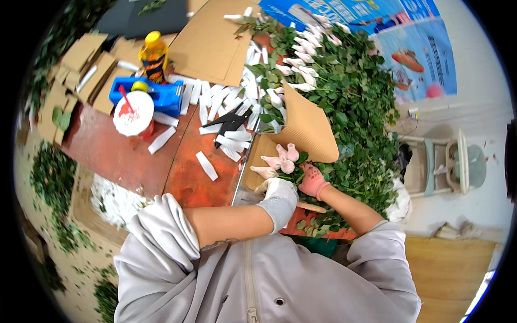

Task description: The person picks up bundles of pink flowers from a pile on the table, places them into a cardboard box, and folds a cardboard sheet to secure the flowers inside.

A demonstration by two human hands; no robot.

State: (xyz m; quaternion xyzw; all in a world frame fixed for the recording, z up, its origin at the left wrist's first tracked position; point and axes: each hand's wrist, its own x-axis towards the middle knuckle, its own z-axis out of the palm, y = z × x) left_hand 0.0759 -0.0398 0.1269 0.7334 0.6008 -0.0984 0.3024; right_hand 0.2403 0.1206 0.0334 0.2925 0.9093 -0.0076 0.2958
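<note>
Several pink rose buds in white mesh sleeves [287, 164] lie on a brown cardboard sheet [253, 179] in front of me. My left hand [278, 191], in a white and grey glove, is at the near edge of the cardboard, just below these buds; its fingertips are partly hidden. My right hand [312, 181], in a pink glove, touches green leaves and stems right of the buds, its fingers bent; what they grip cannot be told. A folded cardboard flap [309, 133] stands up behind the buds. More sleeved buds [305, 56] lie farther back on a large heap of leafy stems [343, 105].
Black scissors or snips [232, 123] lie among loose white mesh sleeves [207, 165]. Left of them are a blue tape dispenser [167, 97], a lidded cup with a straw [134, 113] and a yellow-capped bottle [154, 58]. A child's high chair [456, 161] stands at the right.
</note>
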